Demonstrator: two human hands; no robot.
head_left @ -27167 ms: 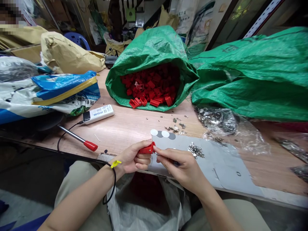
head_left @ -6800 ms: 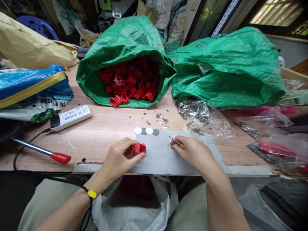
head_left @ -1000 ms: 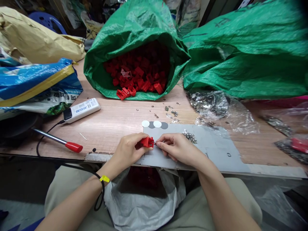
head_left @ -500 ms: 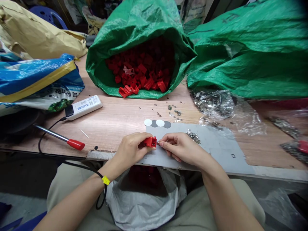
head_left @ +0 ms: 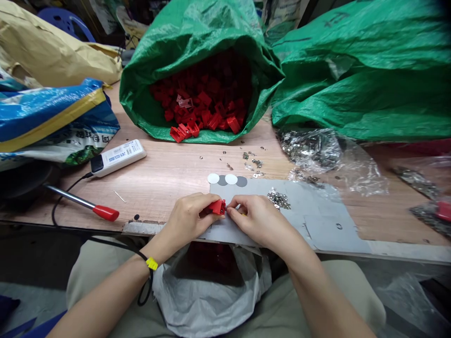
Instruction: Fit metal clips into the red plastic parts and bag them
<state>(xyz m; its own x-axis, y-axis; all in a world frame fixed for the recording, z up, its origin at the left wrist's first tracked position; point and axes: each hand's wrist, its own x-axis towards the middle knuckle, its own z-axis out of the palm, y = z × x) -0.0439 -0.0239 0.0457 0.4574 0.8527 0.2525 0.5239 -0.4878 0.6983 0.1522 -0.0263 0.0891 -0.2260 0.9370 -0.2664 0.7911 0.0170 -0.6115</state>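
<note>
My left hand [head_left: 188,216] is closed around a small red plastic housing [head_left: 217,207], pinched between thumb and fingers with its open end facing right. At that open end, the thumb and forefinger of my right hand [head_left: 255,216] pinch a small metal piece, mostly hidden by the fingertips. A bit of yellow shows beneath the right fingers; I cannot make out what it is. Both hands are above a grey mat [head_left: 292,225] at the table's front edge. Just beyond the right hand lies a pile of small shiny metal parts [head_left: 279,199].
A green sack [head_left: 197,28] lies open with red housings [head_left: 207,105] inside. Clear bags of metal parts [head_left: 313,150] lie at right. On the left are a white device [head_left: 121,157] with a cable and a red-handled lever [head_left: 105,212]. A whitish sack [head_left: 211,310] hangs open below the edge.
My right fingertips have come closer to the red housing, and the metal piece between them shows less. The whole view has shifted slightly.
</note>
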